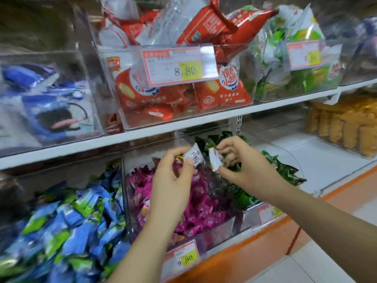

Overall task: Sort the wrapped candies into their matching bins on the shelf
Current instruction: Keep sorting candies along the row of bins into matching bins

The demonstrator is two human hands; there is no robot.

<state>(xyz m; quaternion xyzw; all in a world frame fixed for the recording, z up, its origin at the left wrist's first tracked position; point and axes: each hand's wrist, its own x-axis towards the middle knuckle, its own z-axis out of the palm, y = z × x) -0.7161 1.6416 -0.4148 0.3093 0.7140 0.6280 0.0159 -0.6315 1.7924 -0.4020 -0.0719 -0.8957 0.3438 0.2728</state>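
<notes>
My left hand (173, 174) pinches a white wrapped candy (194, 155) with dark print above the clear bin of pink candies (204, 203). A gold wrapper tip shows beside its fingers. My right hand (242, 166) pinches a second white candy (216, 159) just right of the first, over the edge between the pink pile and the green candies (285, 170). The two white candies are close together but apart. A bin of blue-and-green candies (77, 217) sits to the left on the same lower shelf.
The upper shelf (142, 133) carries clear bins of blue packs (47, 103), red snack packs (179, 92) and green-white packs (295, 64), with price tags hung on the fronts. Yellow snacks (346, 123) fill a bin at right. An orange shelf edge (255, 248) runs along the front.
</notes>
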